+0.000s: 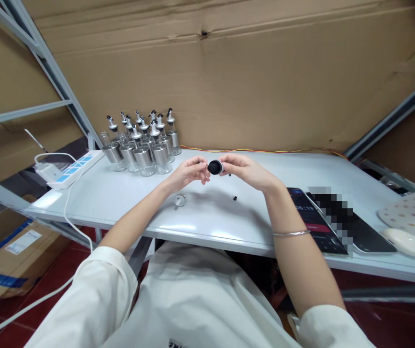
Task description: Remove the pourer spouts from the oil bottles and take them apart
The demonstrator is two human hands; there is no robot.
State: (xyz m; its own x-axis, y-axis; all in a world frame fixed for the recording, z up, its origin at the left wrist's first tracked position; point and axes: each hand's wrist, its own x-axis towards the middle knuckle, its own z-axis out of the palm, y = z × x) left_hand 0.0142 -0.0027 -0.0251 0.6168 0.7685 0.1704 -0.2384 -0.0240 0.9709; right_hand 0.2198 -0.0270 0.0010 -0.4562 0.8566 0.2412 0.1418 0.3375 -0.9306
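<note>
A bottle pourer top [215,167], with a black stopper end and a silvery rim, is held above the table between my hands. My right hand [245,169] pinches its silvery rim with thumb and fingers. On the other side, the fingertips of my left hand [190,172] close at the black edge, the remaining fingers loosely curled. Below my left hand, a small silvery-white part [180,200] lies on the white table [200,217]. A tiny black piece [235,198] rests on the table below my right hand.
Several glass-and-steel oil bottles [142,157] with pourers stand at the back left. Beside them are a white power strip [71,171] and its cable. A tablet with a lit screen [312,217], a dark phone-like device [359,224] and a white oval object [406,242] lie at the right.
</note>
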